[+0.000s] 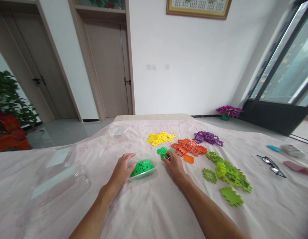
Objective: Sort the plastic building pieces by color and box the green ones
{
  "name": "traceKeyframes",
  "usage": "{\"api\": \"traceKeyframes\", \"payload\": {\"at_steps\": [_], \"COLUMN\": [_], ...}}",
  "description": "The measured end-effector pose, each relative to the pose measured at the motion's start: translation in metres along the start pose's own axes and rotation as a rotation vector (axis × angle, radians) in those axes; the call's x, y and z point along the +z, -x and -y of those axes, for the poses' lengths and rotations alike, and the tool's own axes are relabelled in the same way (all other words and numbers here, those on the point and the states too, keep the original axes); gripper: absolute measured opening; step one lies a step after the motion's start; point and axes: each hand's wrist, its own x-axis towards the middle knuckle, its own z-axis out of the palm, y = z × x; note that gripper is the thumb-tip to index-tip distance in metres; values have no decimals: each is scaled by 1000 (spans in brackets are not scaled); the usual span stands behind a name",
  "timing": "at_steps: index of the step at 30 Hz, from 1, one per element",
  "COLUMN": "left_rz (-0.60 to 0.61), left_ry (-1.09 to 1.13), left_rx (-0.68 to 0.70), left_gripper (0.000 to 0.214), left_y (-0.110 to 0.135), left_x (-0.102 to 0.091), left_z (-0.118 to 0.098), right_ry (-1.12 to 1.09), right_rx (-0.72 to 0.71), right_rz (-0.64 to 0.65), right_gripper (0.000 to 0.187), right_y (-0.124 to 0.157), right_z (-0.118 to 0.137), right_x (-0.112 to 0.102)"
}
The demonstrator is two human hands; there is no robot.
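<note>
A clear plastic box (145, 174) stands in front of me, holding a heap of green building pieces (143, 167). My left hand (124, 168) is closed over the box's left side, with the thumb reaching toward the green heap. Just right of the box, my right hand (171, 160) pinches a dark green piece (164, 156) between thumb and fingers. Beside those fingertips, a few loose green pieces (161, 150) lie on the cloth. Close behind my right hand are red-orange pieces (190, 146) and one lighter orange square (189, 159).
Yellow pieces (160, 138), purple pieces (208, 137) and lime-green pieces (232, 174) lie in piles on the pinkish tablecloth (149, 215). Clear plastic containers (61, 179) stand at left, and a clear lid (118, 130) farther back. Glasses (272, 165) rest at right.
</note>
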Motion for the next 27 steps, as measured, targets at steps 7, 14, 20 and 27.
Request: {"api": "traceKeyframes", "payload": {"at_steps": [7, 14, 20, 27], "left_rz": [3, -38, -135, -17], "left_ry": [10, -52, -149, -95], "left_rx": [-17, 14, 142, 208], "left_gripper": [40, 37, 30, 27], "left_y": [0, 1, 3, 3], "left_x": [-1, -2, -7, -10], "left_z": [-3, -6, -21, -18], "right_ry": [-272, -22, 109, 40], "right_rx": [-259, -536, -657, -465], "right_rz": [-97, 116, 349, 137], "right_gripper": [16, 21, 29, 38], "right_y": [3, 20, 33, 19], "right_z": [43, 69, 79, 54], "right_x": [-5, -15, -18, -12]}}
